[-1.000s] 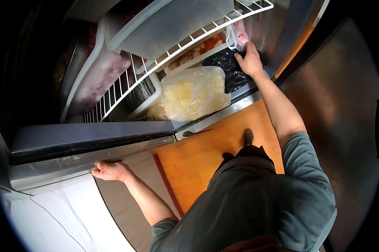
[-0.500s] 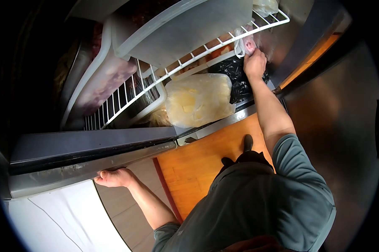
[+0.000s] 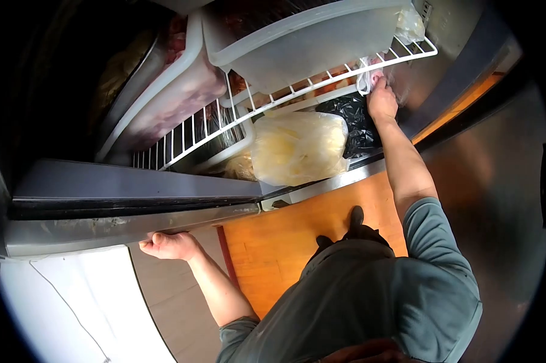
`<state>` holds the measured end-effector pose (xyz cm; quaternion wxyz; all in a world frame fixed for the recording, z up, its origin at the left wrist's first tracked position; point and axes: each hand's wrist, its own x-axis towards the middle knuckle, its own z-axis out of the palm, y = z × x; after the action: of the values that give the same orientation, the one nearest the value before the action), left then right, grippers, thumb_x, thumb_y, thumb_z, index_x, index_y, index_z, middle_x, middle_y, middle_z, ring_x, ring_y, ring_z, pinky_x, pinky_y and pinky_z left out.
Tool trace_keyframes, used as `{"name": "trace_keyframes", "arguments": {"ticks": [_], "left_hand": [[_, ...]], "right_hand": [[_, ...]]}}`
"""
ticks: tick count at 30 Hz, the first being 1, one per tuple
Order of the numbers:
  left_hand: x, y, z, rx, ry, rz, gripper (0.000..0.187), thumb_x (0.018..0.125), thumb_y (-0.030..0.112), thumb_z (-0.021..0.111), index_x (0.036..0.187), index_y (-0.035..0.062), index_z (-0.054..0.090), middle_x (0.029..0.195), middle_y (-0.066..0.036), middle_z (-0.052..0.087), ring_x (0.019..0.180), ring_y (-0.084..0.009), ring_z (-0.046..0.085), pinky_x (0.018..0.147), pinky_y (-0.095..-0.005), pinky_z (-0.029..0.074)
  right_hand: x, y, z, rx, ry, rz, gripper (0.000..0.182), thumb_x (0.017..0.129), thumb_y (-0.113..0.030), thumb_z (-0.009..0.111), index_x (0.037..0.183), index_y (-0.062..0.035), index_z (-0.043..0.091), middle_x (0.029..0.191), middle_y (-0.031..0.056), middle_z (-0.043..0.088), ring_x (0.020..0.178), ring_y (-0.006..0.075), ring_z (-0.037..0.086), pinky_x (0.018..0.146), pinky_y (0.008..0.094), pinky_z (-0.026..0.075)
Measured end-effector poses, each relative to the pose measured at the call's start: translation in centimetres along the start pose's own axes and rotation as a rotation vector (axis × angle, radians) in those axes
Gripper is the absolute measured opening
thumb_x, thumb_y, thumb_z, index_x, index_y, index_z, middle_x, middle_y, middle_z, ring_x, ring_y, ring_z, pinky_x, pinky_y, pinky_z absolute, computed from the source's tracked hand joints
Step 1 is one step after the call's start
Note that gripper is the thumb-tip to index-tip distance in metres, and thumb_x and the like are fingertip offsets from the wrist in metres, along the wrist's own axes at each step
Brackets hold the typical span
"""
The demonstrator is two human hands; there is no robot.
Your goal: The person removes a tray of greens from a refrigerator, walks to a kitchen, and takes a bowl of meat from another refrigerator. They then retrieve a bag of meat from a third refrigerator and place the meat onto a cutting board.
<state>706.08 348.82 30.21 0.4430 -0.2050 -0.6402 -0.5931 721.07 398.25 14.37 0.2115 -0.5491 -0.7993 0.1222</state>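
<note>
Inside an open refrigerator, my right hand (image 3: 383,101) is closed on a clear plastic bag (image 3: 364,77) with something pink in it, below the right end of a white wire shelf (image 3: 247,113). Right under that hand lies a black plastic bag (image 3: 359,124). Beside it is a large translucent bag (image 3: 300,148) with pale yellow contents. My left hand (image 3: 170,245) is curled against the steel front edge (image 3: 121,228) of the refrigerator, its fingertips partly hidden.
Translucent tubs (image 3: 309,51) stand on the wire shelf; another tub (image 3: 182,100) with dark red contents is at the left. A white panel (image 3: 73,296) is at lower left. A steel door (image 3: 496,199) stands at the right, above an orange floor (image 3: 267,254).
The view has shifted a little, so the shelf and tubs sit farther right. My right hand stays at the bag with pink contents, and my left hand stays at the steel edge.
</note>
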Motion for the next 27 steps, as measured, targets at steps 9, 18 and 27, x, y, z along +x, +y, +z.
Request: {"name": "trace_keyframes", "arguments": {"ticks": [9,18,27], "left_hand": [[-0.1,0.2,0.0,0.08,-0.007,0.002,0.062,0.083,0.063,0.052,0.086,0.0038,0.035,0.076,-0.001,0.04,0.067,-0.01,0.04,0.063,-0.0221,0.041],[-0.2,-0.3,-0.3,0.048,0.018,-0.009,0.061,0.082,0.061,0.056,0.089,0.0022,0.039,0.083,-0.006,0.048,0.073,-0.0121,0.047,0.068,-0.0252,0.045],[-0.5,0.8,0.2,0.216,0.063,-0.016,0.061,0.086,0.062,0.05,0.086,0.0015,0.041,0.081,-0.004,0.041,0.073,-0.0143,0.042,0.069,-0.0273,0.042]], "right_hand": [[1.6,-1.2,-3.3,-0.064,-0.197,-0.018,0.03,0.089,-0.019,0.04,0.112,-0.0021,0.048,0.108,0.0236,0.061,0.1,0.0372,0.061,0.083,0.0459,0.049],[4.6,-4.6,-5.6,0.044,-0.08,-0.063,0.058,0.083,-0.037,0.06,0.13,-0.0094,0.04,0.129,0.0223,0.045,0.107,0.0384,0.055,0.088,0.0462,0.047],[7.1,-4.5,-5.3,-0.268,-0.108,-0.248,0.034,0.089,-0.024,0.041,0.115,-0.0134,0.06,0.114,0.0137,0.062,0.105,0.0323,0.059,0.088,0.0415,0.048]]}}
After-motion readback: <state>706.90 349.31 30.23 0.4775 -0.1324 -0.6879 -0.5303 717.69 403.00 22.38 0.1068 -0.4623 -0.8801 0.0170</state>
